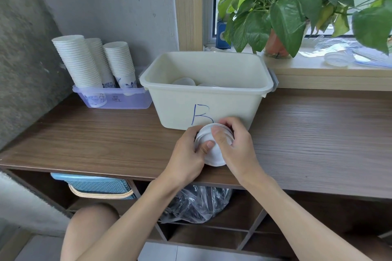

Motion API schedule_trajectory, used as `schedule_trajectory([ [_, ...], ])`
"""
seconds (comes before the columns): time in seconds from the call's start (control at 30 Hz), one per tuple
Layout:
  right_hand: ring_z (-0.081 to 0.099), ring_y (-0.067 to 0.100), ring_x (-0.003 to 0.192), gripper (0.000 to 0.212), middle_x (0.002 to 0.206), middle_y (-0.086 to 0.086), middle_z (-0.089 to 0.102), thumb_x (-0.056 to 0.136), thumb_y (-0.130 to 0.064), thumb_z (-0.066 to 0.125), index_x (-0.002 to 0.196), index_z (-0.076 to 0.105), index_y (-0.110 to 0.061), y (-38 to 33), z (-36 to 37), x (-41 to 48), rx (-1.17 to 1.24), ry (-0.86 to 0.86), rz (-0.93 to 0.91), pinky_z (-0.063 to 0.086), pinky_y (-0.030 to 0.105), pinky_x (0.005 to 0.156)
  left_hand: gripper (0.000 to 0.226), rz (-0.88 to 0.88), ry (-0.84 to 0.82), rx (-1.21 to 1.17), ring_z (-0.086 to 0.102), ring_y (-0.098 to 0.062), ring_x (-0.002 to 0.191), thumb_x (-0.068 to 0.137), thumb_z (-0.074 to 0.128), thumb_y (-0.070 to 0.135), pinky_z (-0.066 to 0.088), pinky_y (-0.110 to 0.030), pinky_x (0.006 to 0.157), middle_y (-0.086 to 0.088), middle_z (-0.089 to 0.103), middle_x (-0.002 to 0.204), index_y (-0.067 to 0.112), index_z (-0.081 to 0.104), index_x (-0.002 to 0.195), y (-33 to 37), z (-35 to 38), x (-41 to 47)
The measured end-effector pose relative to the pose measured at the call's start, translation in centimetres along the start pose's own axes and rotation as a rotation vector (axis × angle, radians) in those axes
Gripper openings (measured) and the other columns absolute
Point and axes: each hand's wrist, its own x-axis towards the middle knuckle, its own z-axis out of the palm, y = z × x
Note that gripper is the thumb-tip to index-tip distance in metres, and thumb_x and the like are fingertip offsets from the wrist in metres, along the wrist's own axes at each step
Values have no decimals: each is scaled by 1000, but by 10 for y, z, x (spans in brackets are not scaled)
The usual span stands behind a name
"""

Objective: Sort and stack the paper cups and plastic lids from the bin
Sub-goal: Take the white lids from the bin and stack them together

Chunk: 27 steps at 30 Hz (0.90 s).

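My fingers hide most of the stack of lids (214,158), so I can't count them: thin, round, whitish plastic with ribbed rims. My left hand (186,154) and right hand (235,146) each hold it in a curled grip near the wood-grain desk's (95,137) front edge. At 12 o'clock sits the cream bin (212,99) marked B, its contents barely showing. Paper cups (80,63) are stacked at 10 o'clock.

Both bare forearms reach forward and converge. The left hand (187,154) and the right hand (236,144) cup a lid stack (215,155) between them, fingers (226,123) curled round its rim, both thumbs pressed on its top face.
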Motion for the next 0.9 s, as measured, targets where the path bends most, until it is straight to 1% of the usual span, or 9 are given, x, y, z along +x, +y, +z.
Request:
schedule_trajectory([
  [0.07,59,0,98,44,103,-9,65,72,-54,64,106,60,-26,0,0,-1,-48,-70,-38,43,12,86,28,11,57,34,64,1,103,95,62,16,49,-17,87,12,69,110,20,61,122,-1,0,-1],
  [0.1,58,-2,101,46,106,-11,65,72,-53,66,109,61,-28,1,1,-1,-73,-88,-67,41,11,89,24,24,75,44,63,5,98,96,62,15,49,-15,84,15,69,105,20,61,119,0,0,-2],
  [0.2,56,-6,99,46,102,-16,62,73,-51,66,109,67,-22,3,1,-2,-102,-70,-135,40,10,89,19,45,80,33,61,11,89,94,66,28,43,-7,76,21,66,95,26,58,111,3,1,-5],
  [0.33,58,-3,93,45,96,-15,62,74,-46,63,105,70,-14,4,0,-2,-140,-30,-156,42,10,83,19,48,81,14,62,6,86,89,63,37,45,-11,74,18,68,92,32,56,107,4,3,-5],
  [0.5,60,7,85,32,90,-4,66,75,-33,65,96,71,-10,4,2,-2,-180,36,-162,46,16,75,16,54,67,-36,63,5,84,86,60,38,43,-10,74,15,70,90,36,58,102,6,4,-6],
  [0.6,61,2,81,13,86,-6,68,77,-18,70,91,69,-17,1,1,0,-60,114,-79,45,12,74,31,27,-22,-100,65,5,97,88,64,44,45,-9,80,14,71,104,27,62,115,12,2,-4],
  [0.67,61,-2,81,12,86,-9,68,78,-23,69,89,66,-20,-1,0,1,38,156,-20,45,11,75,34,17,-95,-90,64,5,102,91,69,31,45,-9,84,13,70,111,22,62,122,13,3,-2],
  [0.73,62,-3,84,18,88,-10,68,77,-31,68,91,66,-20,-2,1,2,17,140,-31,44,11,77,26,7,-61,-107,65,6,96,92,71,19,45,-9,80,12,71,106,22,64,116,12,2,-2],
  [0.9,63,5,86,40,90,-5,69,81,-48,61,97,69,-12,1,-1,0,-170,113,-169,47,16,79,28,-20,-5,-111,68,-2,95,88,74,16,48,-14,79,6,73,104,13,66,115,8,1,0],
])
